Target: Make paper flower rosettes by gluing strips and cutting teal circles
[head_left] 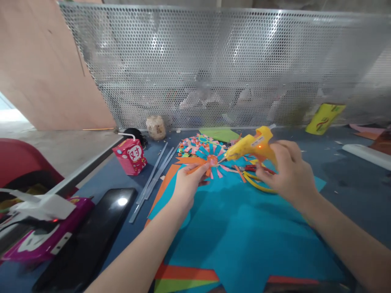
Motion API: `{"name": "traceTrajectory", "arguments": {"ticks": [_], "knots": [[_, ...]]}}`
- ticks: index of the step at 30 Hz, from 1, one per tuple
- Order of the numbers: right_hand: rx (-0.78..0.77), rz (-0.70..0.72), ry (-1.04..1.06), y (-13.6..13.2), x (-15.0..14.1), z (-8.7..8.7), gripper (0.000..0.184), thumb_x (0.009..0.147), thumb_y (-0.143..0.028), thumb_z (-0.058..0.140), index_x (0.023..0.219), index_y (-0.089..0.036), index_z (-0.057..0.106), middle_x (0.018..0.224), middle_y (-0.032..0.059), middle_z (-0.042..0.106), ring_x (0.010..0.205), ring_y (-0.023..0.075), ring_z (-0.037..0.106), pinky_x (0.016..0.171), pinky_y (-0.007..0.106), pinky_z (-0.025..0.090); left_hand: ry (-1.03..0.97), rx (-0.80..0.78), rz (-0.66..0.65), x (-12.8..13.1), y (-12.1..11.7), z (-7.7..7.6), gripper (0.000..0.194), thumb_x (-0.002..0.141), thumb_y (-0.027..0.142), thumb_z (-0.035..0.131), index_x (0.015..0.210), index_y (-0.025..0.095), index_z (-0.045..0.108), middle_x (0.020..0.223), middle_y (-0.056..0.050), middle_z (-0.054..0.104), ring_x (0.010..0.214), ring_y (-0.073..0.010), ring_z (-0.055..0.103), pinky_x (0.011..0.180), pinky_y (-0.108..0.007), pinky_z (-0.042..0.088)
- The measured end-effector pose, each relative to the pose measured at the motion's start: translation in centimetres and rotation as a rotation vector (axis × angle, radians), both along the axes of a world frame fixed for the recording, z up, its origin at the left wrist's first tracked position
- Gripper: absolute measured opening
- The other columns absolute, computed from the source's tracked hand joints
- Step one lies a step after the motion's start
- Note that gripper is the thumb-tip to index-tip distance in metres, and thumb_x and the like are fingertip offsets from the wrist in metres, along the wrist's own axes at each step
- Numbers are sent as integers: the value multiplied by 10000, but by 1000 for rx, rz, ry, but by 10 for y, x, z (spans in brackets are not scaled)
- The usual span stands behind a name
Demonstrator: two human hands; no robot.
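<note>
Blue and pink paper strips already radiate from the paper flower, frame centre. My left hand pinches its left side; fingers hide part, so I cannot confirm the ring complete. To its right, my right hand grips the yellow glue gun, nozzle near the strips; gluing appears unfinished. Beneath, a yellow-handled tool crowds this hand. Upper right: yellow packet.

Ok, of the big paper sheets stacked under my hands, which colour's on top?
The blue sheet: its broad face shows across the middle, while the orange sheet and green sheet peek out only as strips along its edges.
</note>
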State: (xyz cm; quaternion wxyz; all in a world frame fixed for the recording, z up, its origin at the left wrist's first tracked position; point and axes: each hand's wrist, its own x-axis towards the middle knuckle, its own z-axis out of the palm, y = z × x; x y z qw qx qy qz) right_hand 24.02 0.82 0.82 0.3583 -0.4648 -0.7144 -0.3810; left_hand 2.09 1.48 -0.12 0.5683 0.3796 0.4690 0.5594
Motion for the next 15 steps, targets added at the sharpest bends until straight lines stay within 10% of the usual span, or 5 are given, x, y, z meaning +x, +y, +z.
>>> {"name": "traceTrajectory", "arguments": {"ticks": [15], "knots": [[90,13,-200,-8,-5,-3,313,729,-238,583,996,-130,461,923,160,583,730,234,602,428,261,464,40,-5,-21,0,0,-1,259,550,360,728,596,128,620,540,13,545,474,-82,498,514,-246,467]]}}
